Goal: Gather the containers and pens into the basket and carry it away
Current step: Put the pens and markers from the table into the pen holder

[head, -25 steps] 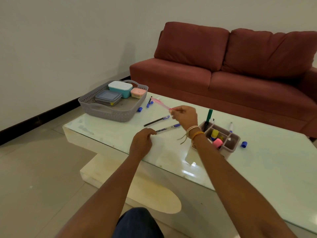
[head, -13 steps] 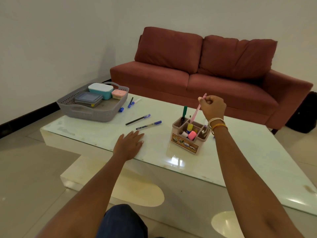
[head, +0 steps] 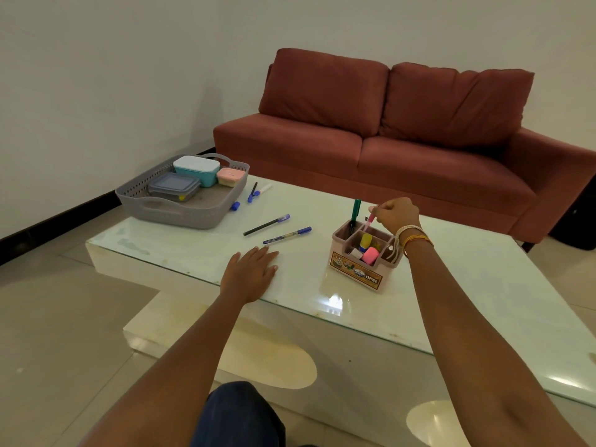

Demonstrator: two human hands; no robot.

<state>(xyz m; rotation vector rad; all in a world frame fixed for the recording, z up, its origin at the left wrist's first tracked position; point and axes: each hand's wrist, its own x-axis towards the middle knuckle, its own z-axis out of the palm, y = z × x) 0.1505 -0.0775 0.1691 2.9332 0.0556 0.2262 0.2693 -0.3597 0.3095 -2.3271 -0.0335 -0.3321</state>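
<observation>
basket (head: 180, 217): grey, far left, holds three tubs | two pens (head: 266, 224) loose mid-table | organizer (head: 364, 258) upright

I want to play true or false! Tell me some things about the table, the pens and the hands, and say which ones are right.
1. The right hand holds a pink pen over the organizer. True.
2. The left hand grips a blue pen. False: it lies flat and open on the table, holding nothing.
3. Three containers sit in the basket. True.
4. The basket is on the sofa. False: it stands on the table's far left corner.
5. A green pen stands upright in the organizer. True.
6. No pens lie loose on the table. False: several lie between the basket and the organizer.
</observation>
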